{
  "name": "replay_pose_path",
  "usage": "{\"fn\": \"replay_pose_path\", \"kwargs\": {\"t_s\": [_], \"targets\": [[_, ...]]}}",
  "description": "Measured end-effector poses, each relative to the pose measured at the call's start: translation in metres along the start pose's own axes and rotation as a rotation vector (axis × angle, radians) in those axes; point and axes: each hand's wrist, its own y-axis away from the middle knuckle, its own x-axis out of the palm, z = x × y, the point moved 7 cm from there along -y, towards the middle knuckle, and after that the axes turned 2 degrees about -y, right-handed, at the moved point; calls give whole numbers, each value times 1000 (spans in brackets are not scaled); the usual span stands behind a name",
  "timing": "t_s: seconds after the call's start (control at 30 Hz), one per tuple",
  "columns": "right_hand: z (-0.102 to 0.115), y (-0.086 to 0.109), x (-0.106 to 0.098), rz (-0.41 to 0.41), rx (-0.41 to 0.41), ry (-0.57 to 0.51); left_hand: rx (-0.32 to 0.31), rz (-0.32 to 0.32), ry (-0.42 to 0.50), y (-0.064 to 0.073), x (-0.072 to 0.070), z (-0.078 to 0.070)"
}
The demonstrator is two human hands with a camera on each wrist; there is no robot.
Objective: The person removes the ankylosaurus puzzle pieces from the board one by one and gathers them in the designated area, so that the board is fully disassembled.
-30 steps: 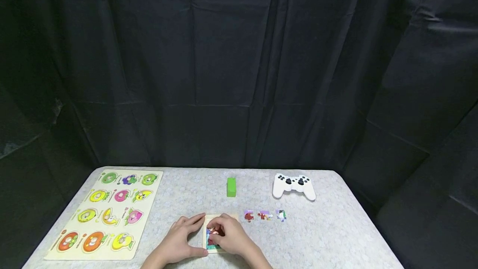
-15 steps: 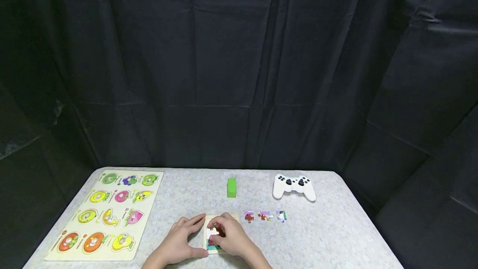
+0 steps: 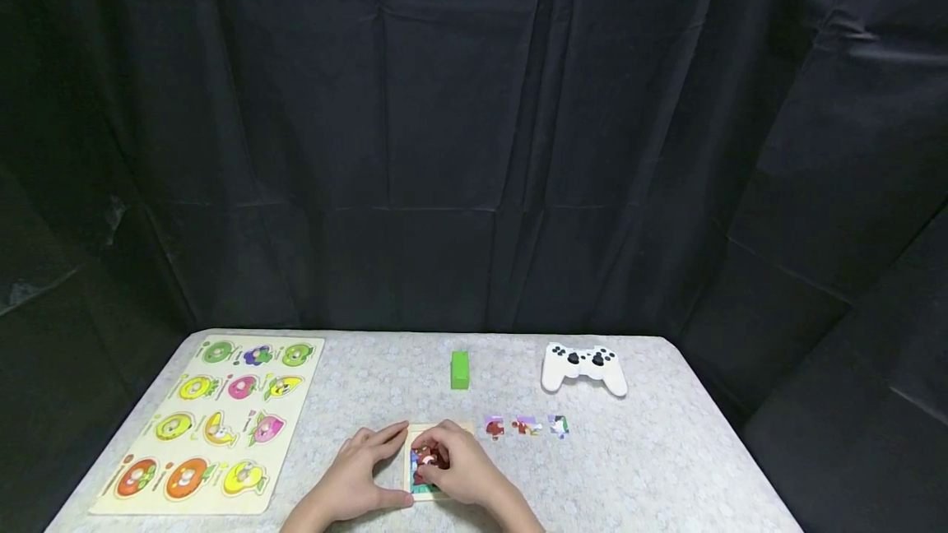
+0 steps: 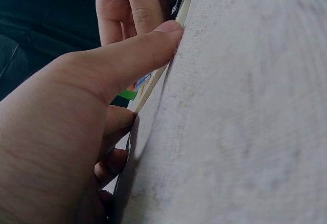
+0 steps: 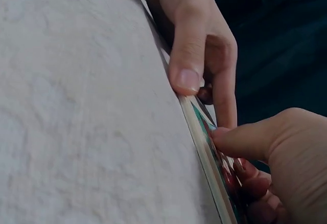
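My left hand (image 3: 354, 475) holds the left side of a small wooden jigsaw tray (image 3: 406, 469), thumb at its near corner and fingertips at its far corner. In the right wrist view, the left thumb (image 5: 186, 75) presses at the corner of the tray. My right hand (image 3: 465, 469) reaches over the tray from the right. Its thumb and fingers are curled in and pinch a reddish-brown jigsaw piece (image 3: 425, 457) low inside the rim. Blue and teal picture parts show beside those fingers; the right part of the tray is hidden under the hand.
Three loose jigsaw pieces, including a reddish one (image 3: 494, 428), lie right of the tray. Beyond are a green block (image 3: 459, 370) and a white game controller (image 3: 583, 369). A large fruit puzzle board (image 3: 215, 426) covers the table's left side. A black curtain (image 3: 459, 146) hangs behind.
Half a second ago a white patch showed in the tray beside the right fingers; now blue and reddish-brown picture parts show there. Both hands stay in nearly the same place.
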Motion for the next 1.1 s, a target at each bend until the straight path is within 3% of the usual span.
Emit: {"fn": "replay_pose_path", "kwargs": {"t_s": [1.1], "targets": [[6,-3,-10,12,-56,-68,2,-24,-36,0,-1,-3]]}}
